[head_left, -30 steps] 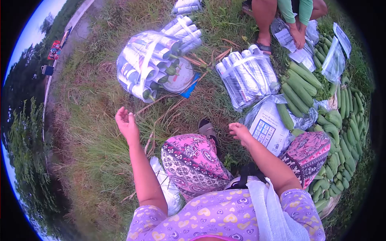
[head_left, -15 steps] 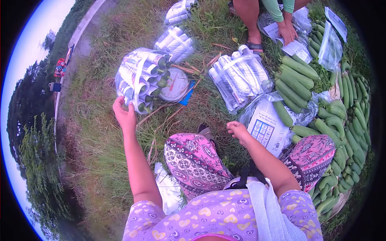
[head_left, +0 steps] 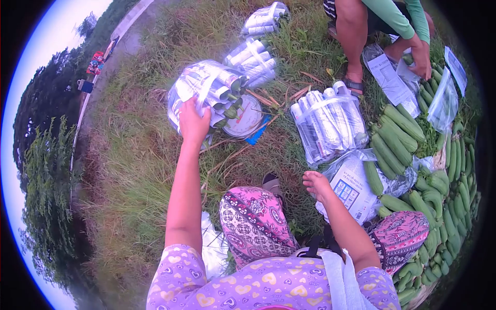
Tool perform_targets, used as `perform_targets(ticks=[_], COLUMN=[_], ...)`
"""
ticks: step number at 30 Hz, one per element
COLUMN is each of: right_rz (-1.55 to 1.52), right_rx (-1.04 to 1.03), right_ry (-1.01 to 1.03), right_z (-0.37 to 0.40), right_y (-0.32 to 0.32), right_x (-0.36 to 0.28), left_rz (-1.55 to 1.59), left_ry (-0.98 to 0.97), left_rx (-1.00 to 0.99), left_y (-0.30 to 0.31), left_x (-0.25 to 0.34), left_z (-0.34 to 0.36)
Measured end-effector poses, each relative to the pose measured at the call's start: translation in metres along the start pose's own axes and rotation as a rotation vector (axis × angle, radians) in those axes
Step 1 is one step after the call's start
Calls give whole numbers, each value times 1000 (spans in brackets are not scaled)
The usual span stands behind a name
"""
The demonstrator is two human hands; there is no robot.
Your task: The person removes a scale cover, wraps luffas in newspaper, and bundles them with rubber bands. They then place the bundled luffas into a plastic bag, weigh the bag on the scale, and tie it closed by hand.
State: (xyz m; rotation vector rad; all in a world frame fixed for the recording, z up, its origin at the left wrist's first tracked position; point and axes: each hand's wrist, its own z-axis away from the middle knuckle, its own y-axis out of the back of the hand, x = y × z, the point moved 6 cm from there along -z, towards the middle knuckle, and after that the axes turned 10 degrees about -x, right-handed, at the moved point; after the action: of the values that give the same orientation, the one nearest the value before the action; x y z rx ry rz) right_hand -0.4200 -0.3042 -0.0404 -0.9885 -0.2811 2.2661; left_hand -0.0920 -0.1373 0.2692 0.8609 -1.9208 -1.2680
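Note:
My left hand (head_left: 194,121) reaches forward and grips the near side of a bundle of paper-wrapped gourds (head_left: 206,82), thumb apart from the fingers. Clear plastic covers this bundle and a pale band crosses it; green ends stick out on its right. Partly hidden beneath it is a weighing scale (head_left: 244,118) with a round white dial. My right hand (head_left: 318,186) hovers above the grass with fingers loosely curled and apart, nothing in them. Beside it lies a printed paper sheet (head_left: 347,188) on plastic. Another banded bundle (head_left: 328,121) rests just beyond.
Two more bundles (head_left: 253,61) lie farther back on the grass. Long green gourds (head_left: 395,139) are heaped along the right. At upper right a co-worker's hand (head_left: 421,59) is over gourds beside papers (head_left: 390,82). A clear bag (head_left: 443,108) lies near.
My left hand has moved from the bundle's near lower end to higher on its side. My right hand's fingers have loosened. The co-worker's hands went from the papers to the gourds. The view has shifted.

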Motion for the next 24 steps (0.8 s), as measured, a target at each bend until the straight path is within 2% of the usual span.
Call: perform_targets(ticks=[3,6,7,10,15,18,20,24], right_rz=[-91,-90,-69,-58,-143,-213,-249,-588], right_rx=[-51,-146,-188,-282,-382,-406,-400,-482], right_ry=[-1,58,67,84,58,76,105,151], right_z=[-22,-48,-55,-82,-131,-156,-169,-168], right_y=[-7,-41,-56,-103,-159,-185,-202,-235], right_x=[-22,-60,-76,-104,-125,-136,-143,-150], left_rz=[-143,-183,-199,-187,-104,146,486,1071], left_ry=[-41,14,-33,53,15,44,117,166], left_rx=[85,50,101,36,-21,-58,-121,-155], left_y=[-8,-10,-10,-15,-20,-12,-18,-12], left_x=[8,15,16,5,10,10,-2,-4], left_z=[-8,-17,-20,-29,-25,-19,-17,-11])
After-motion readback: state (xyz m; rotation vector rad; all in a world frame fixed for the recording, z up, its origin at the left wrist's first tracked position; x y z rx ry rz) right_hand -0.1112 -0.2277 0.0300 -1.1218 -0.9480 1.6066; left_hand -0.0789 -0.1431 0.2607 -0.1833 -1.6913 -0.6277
